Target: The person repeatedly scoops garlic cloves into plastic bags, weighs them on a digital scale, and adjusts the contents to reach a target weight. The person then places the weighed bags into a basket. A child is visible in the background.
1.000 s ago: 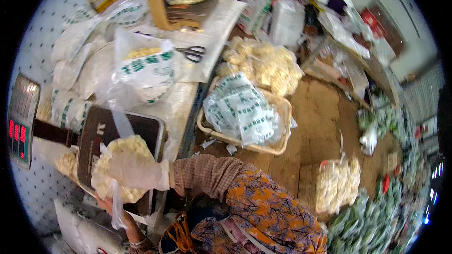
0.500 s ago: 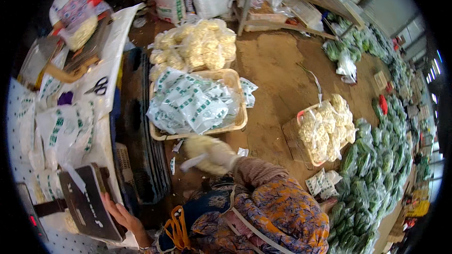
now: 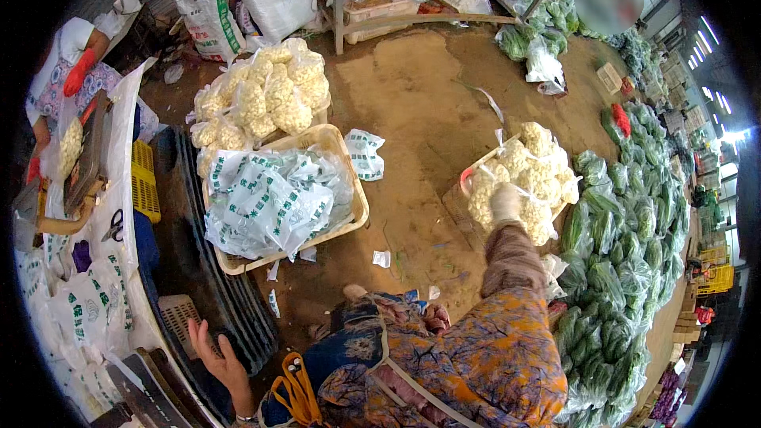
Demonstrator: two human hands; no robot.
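My right hand (image 3: 505, 203), in a pale glove, reaches out to a basket (image 3: 464, 179) heaped with clear bags of pale, clove-like pieces (image 3: 529, 154). Its fingers are bent down onto one bag among the heap, and their tips are hidden. My left hand (image 3: 218, 361) is bare, raised beside the table with its fingers spread and nothing in them. A dark flat-topped scale (image 3: 147, 384) lies below and left of it. In front of me stands a cream crate (image 3: 361, 210) with white and green printed plastic bags (image 3: 269, 198).
More filled bags (image 3: 277, 95) are piled behind the crate. Green vegetables in clear bags (image 3: 626, 269) cover the right side. Scissors (image 3: 117, 224) lie on the white-covered table (image 3: 131, 131). A person in red gloves (image 3: 79, 71) works at its far end.
My right hand has swung right from beside the crate to the basket, carrying a filled bag. My left hand has come away from the scale. The view has shifted to the right.
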